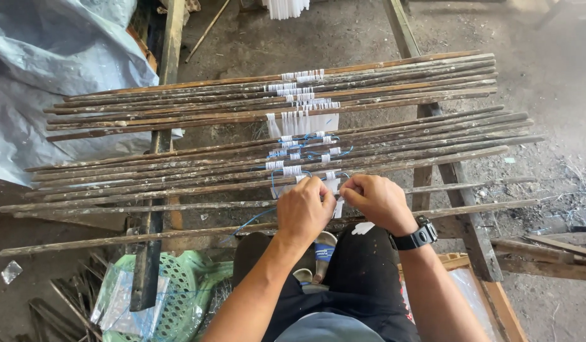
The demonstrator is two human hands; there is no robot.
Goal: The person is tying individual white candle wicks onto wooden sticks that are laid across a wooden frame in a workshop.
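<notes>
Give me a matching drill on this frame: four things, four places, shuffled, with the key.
Things:
1. wristwatch
2. green plastic basket
3. grey-blue tarp
4. white strips

Places:
A. upper left, beside the rack
B. hanging from the sticks at mid-rack
C. on the right hand's wrist
D. on the ground at lower left, under the near sticks

Pairs: 1-C, 2-D, 3-A, 4-B

Both the left hand and the right hand pinch at the blue string and strips on a near stick.
</notes>
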